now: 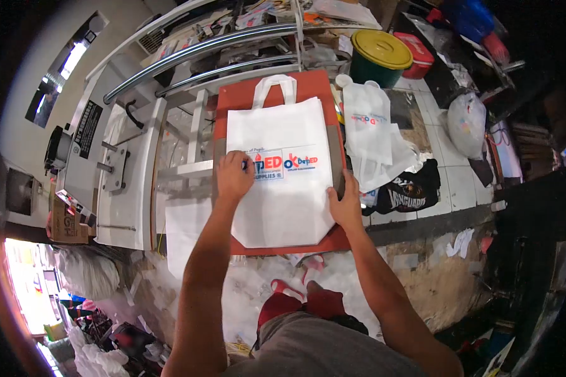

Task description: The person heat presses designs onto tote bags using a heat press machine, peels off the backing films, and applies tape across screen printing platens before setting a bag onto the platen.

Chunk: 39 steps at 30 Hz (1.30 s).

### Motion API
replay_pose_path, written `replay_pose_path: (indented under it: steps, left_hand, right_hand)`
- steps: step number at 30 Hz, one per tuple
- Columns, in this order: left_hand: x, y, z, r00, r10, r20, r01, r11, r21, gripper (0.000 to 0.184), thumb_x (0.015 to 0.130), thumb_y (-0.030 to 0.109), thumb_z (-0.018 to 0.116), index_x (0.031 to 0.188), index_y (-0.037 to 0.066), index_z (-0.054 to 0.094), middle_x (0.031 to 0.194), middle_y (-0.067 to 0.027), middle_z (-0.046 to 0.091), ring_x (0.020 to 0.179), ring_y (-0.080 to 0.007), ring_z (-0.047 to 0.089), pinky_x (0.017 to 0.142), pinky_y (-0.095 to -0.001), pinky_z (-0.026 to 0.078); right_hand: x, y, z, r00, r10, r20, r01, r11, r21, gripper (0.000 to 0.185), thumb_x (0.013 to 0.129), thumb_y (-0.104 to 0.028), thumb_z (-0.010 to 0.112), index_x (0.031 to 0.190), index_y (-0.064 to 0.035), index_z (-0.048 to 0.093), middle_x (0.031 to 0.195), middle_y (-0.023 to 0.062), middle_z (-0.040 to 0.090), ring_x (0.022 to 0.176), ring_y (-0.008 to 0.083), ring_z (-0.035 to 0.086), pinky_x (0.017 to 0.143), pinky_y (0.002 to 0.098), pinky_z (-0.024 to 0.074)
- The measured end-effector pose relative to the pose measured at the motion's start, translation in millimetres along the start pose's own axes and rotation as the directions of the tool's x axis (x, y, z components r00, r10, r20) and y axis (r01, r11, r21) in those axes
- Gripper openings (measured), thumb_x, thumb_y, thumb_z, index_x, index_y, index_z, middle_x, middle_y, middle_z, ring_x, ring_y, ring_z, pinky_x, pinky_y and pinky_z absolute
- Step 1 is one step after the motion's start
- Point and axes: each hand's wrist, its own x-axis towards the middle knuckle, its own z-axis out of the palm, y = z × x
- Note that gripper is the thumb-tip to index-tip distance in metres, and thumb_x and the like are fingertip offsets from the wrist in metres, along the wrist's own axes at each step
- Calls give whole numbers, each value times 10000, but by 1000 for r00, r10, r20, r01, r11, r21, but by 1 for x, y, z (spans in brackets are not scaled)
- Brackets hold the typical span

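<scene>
A white tote bag (277, 217) with two loop handles lies flat on a red board (277, 250), its handles pointing away from me. Red and blue lettering (300, 162) runs across the bag's middle, and a thin rectangular outline frames its left part. My left hand (234, 176) rests over the left end of the lettering with its fingers bent together. Something small and dark blue shows at the fingertips; I cannot make out what it is. At the bag's right edge my right hand (347, 200) lies with thumb and fingers apart, touching the edge.
A metal press frame (129, 182) with chrome bars stands at left. More printed white bags (366, 129) and a black shirt (412, 188) lie on the right. Behind them stands a green bin with a yellow lid (382, 49). Scraps litter the floor below.
</scene>
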Motion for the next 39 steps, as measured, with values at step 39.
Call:
replay_pose_path:
  steps: [39]
  left_hand:
    - [-436,-155,-83,850,-314,422,289,949,126,118,829,122,564,820,46,654,740,-171,628,726,-360,605,669,-476,491]
  right_hand:
    - [3,5,-4,996,-62,-63,59,997,-45,520,882,-173,657,1332,33,495,1359,257,484,1265,415,466,1085,449,372]
